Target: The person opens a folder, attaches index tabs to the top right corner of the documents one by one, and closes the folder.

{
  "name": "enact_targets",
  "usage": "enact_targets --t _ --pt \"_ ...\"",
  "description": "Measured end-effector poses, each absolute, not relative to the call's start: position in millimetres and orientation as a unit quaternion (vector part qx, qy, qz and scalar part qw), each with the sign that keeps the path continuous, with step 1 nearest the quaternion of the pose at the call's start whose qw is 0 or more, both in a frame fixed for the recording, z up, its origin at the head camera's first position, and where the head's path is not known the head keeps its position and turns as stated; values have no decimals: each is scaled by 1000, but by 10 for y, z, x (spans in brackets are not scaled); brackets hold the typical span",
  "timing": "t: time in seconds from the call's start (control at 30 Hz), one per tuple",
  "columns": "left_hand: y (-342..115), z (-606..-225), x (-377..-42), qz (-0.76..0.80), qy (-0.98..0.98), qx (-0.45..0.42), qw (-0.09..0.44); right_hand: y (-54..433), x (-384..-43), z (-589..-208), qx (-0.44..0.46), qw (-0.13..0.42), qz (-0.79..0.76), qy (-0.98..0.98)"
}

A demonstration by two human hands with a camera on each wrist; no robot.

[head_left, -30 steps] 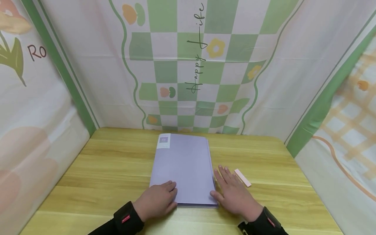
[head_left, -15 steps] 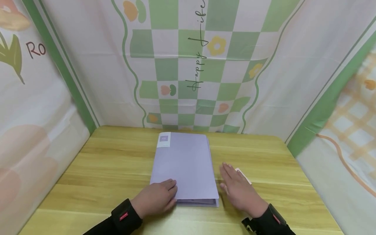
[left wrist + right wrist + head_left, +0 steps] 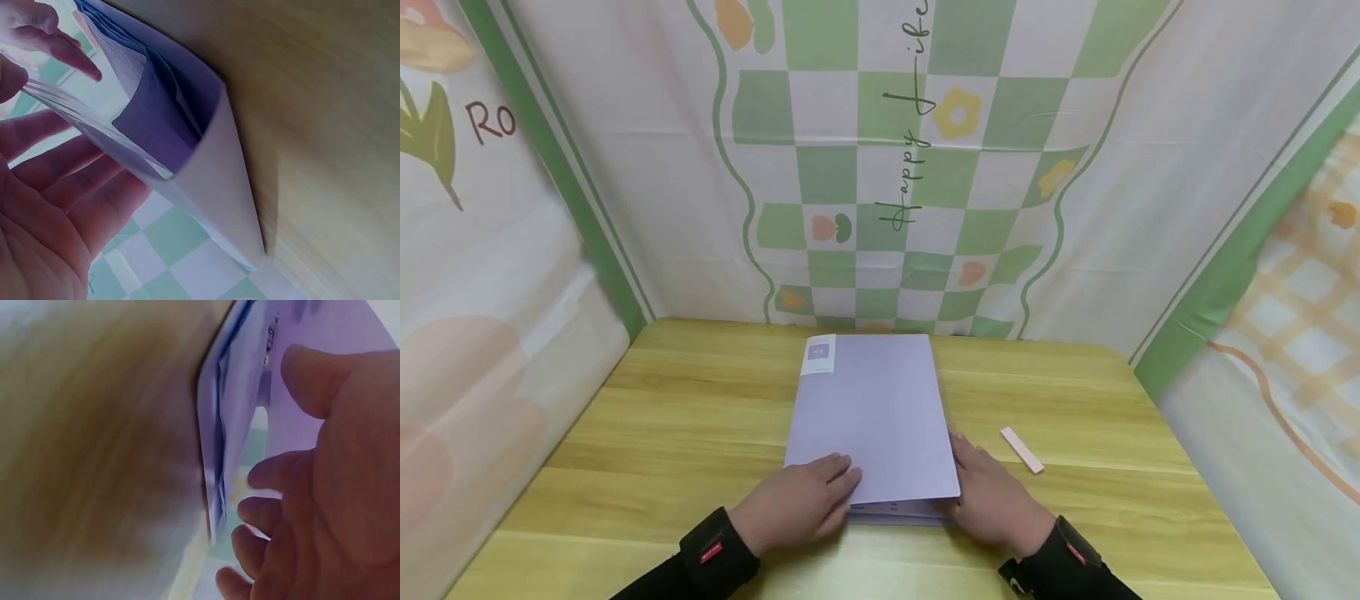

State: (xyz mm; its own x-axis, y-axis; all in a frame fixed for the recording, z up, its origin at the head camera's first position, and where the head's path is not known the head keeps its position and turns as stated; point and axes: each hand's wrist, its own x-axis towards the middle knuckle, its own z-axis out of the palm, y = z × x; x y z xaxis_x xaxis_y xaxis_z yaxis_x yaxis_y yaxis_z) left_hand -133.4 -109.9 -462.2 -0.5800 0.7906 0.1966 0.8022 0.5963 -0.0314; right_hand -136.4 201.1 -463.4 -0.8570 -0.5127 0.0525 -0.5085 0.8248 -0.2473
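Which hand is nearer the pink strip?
Right. The right hand is at the right edge of the folder, beside but apart from the strip; the left hand rests farther off, on the folder's lower left.

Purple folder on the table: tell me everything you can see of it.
The purple folder looks like smooth plastic, with a white label at its far left corner and its spine on the left. It lies on the wood-grain table, its top cover slightly raised along the right, showing printed sheets inside. The left hand rests on the cover's near left; the right hand is partly under its near right corner.
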Motion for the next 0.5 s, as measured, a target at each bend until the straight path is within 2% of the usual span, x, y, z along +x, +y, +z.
enact_targets --t 0.23,0.5 --pt "-1115 -4660 -1343 -54 -876 -460 135 1962 -1420 -4733 -279 -2 -198 940" --pt "-1132 -4621 -1297 -55 -878 -456 137 1928 -1421 -4702 -320 -34 -138 937"
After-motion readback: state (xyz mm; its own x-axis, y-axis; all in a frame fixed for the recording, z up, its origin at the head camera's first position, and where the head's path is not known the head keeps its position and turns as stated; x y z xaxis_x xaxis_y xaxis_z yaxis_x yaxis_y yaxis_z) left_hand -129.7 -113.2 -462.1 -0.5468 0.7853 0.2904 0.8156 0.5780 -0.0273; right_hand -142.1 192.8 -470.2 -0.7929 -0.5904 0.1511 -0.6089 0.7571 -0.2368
